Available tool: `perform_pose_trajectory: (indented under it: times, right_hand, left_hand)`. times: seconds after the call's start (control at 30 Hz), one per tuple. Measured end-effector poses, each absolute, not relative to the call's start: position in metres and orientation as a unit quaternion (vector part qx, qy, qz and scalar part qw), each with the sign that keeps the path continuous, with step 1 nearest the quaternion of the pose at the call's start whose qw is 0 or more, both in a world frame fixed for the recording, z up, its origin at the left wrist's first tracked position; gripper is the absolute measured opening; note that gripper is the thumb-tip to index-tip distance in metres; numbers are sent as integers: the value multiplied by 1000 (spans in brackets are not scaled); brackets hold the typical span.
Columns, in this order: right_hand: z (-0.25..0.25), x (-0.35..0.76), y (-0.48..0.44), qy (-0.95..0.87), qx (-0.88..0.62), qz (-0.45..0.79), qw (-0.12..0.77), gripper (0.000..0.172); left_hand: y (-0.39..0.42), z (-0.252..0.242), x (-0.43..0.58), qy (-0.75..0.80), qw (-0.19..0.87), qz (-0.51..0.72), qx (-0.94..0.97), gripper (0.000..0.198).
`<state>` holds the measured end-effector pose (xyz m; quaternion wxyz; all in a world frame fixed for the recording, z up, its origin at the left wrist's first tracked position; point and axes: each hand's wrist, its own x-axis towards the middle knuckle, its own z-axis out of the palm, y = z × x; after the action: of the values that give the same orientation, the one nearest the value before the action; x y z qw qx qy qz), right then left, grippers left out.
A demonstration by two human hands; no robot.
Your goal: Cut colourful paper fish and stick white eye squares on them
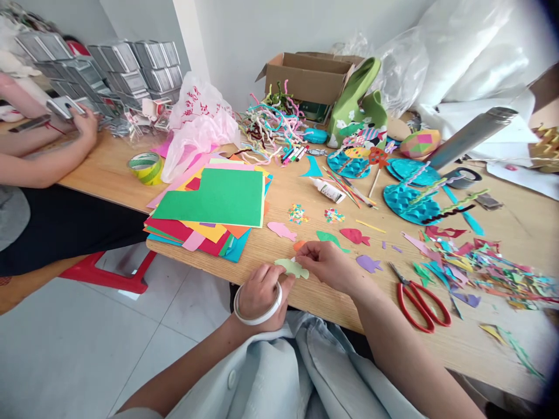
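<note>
A pale green paper fish point(291, 268) is at the table's front edge, gripped at its left side by my left hand point(261, 294). A white ring point(258, 320) encircles that hand near the wrist. Just above the fish, the fingertips of my right hand point(325, 263) are pinched together; what is between them is too small to make out. Around them lie other paper fish: a pink one point(282, 230), a green one point(329, 238), a red one point(354, 236) and a purple one point(369, 263). An orange piece point(299, 246) is partly hidden behind my right fingers.
Red-handled scissors point(421, 304) and paper scraps point(476, 267) lie to the right. Coloured sheets point(213, 198) are stacked left, near yellow tape point(145, 169). Confetti piles point(297, 213), a glue bottle point(328, 190) and blue discs point(410, 203) lie beyond. Another person's hand point(85, 124) is far left.
</note>
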<state>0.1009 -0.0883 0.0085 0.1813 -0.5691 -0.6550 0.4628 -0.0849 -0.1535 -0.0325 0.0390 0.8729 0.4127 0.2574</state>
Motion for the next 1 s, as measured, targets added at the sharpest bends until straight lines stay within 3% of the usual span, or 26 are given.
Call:
perform_pose_trajectory:
  times: [0.1,0.27,0.63,1.0]
  right_hand:
    - [10,96,-97,-567,-597,506,256,26]
    - [5,87,-120,-462,-594,570,328,33]
    - [5,76,-138,-390,-597,605,354,31]
    - [4,72,-139,-403,-645,547,350,29]
  left_hand:
    - [-154,-31,-86,418,44,296,858,39]
    - [-151,-23,-85,474,42,381,793,17]
    - [-144,-23,-84,475,24,398,785,16]
    - [-138,-20,-88,496,46,287,818,15]
